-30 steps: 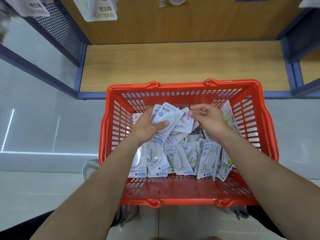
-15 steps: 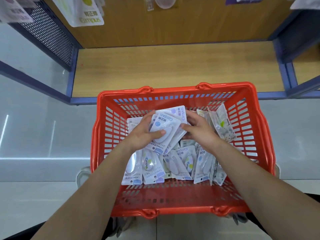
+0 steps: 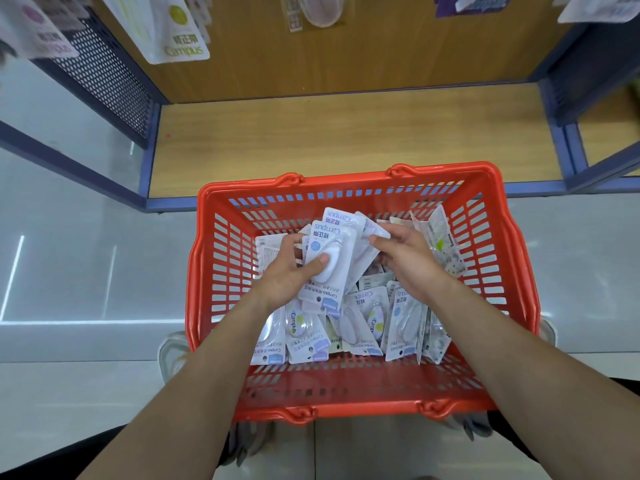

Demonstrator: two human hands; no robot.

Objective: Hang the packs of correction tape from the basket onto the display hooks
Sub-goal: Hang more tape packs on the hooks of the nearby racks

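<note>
Left grip [image 3: 289, 275]: curled round a fanned stack of correction tape packs [image 3: 332, 244], thumb on the top blister, low inside the red basket [image 3: 346, 176]. Right grip [image 3: 408, 263]: pinching the outer pack [image 3: 375, 233] just beside it. Loose packs [image 3: 367, 322] lie beneath both. Risk: the slick stack could splay on lifting and shed packs.

packs [image 3: 346, 327] in basket [image 3: 498, 258] | basket before shelf [image 3: 346, 140] | hanging packs [image 3: 180, 32] above shelf

A wooden shelf board [image 3: 346, 133] sits inside a blue frame [image 3: 152, 161], with 1 perforated dark panel [image 3: 110, 81] at its left and glossy grey floor [image 3: 69, 271] below.
</note>
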